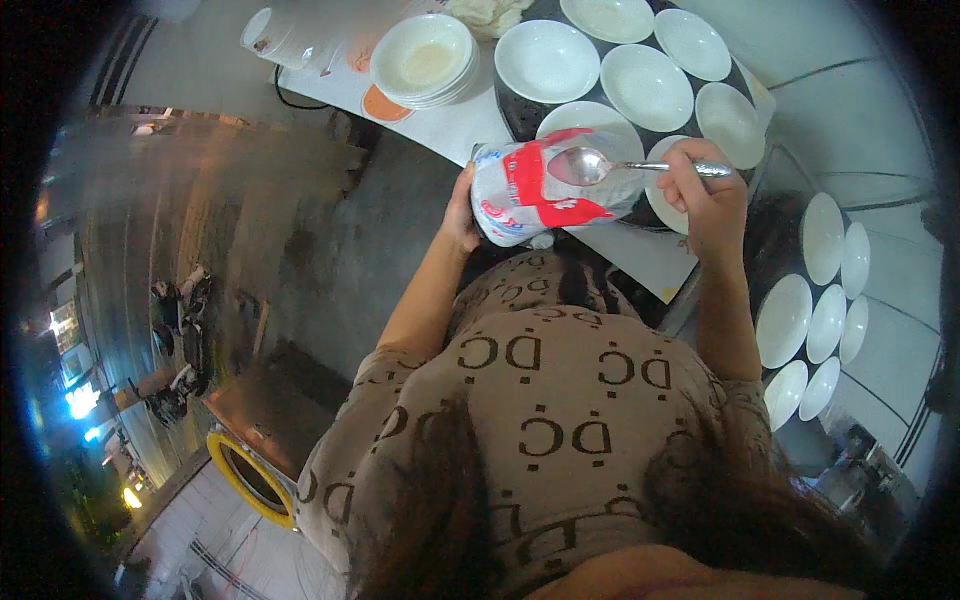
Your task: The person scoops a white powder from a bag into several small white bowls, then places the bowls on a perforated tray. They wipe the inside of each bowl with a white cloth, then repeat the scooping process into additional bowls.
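Observation:
My left hand (459, 210) grips the left end of a white plastic package (510, 199) with red and blue printing, held in front of my body near the table's edge. My right hand (705, 184) holds a metal spoon (585, 166) by its handle. The spoon's bowl overlaps the package in the view; whether they touch I cannot tell. Behind them, several white bowls (546, 61) stand on a dark round tray (517, 112). To their left is a stack of white bowls (424, 60), the top one with something pale at its bottom.
White cups (277, 37) lie at the table's far left corner, near a dark cable. A pale cloth (491, 13) lies behind the bowls. Further white bowls (784, 321) stand on a dark surface to the right. A yellow-rimmed round object (251, 480) is at the lower left.

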Tool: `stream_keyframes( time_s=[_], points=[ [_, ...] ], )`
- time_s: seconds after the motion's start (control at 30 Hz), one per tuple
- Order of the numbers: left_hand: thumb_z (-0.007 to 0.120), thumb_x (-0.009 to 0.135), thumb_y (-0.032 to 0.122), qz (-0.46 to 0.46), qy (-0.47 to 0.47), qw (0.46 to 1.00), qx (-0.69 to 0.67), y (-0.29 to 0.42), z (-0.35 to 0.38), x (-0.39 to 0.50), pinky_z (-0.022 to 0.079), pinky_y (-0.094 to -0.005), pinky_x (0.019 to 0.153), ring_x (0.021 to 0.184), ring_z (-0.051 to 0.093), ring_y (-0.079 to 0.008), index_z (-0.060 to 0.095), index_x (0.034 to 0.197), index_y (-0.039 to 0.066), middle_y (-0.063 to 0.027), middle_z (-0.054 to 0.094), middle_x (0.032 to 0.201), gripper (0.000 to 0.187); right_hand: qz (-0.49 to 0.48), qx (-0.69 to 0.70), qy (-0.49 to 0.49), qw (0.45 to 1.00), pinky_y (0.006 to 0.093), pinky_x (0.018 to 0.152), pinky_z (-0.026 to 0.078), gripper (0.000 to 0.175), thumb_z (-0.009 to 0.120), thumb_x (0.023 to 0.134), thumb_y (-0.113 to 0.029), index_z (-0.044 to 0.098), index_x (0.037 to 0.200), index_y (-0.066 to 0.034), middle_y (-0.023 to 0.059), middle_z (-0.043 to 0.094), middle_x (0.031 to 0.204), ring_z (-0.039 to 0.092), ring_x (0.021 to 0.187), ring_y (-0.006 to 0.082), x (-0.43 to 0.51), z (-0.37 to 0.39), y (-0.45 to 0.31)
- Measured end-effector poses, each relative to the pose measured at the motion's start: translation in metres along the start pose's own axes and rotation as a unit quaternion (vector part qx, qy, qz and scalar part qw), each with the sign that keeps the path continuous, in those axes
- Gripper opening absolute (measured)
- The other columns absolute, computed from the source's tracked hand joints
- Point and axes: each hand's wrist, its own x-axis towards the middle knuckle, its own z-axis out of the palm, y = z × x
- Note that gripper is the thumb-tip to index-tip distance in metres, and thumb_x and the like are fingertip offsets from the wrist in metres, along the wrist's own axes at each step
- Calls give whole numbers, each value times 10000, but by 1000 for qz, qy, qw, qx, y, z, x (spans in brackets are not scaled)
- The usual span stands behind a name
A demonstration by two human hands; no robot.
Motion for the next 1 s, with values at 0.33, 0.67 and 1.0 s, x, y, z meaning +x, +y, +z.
stream_keyframes(
  time_s=[0.33, 0.67, 1.0],
  points=[
    [340, 909, 530, -19, -48, 997, -65, -2, 3, 5, 404, -440, 979, 1158, 501, -287, 418, 1319, 94, -124, 496, 1296, 603, -69, 67, 52, 994, 175, 533, 374, 108, 584, 872, -133, 607, 899, -30, 14, 601, 704, 491, 588, 39, -11, -21, -7],
    [357, 908, 506, -28, -17, 999, -27, -3, -1, 6, 402, -429, 981, 1169, 492, -281, 421, 1321, 100, -112, 496, 1300, 582, -33, 135, 143, 980, 180, 522, 371, 108, 621, 856, -159, 614, 901, -61, 10, 593, 693, 490, 582, 48, -17, -46, 4],
    [398, 898, 508, -31, -85, 996, -2, 2, 8, 11, 381, -422, 1003, 1181, 480, -281, 414, 1322, 86, -126, 480, 1312, 599, -108, 2, 382, 918, 179, 517, 382, 113, 629, 850, -133, 606, 912, -40, 30, 593, 719, 501, 598, 70, -62, -99, -12]
  ],
)
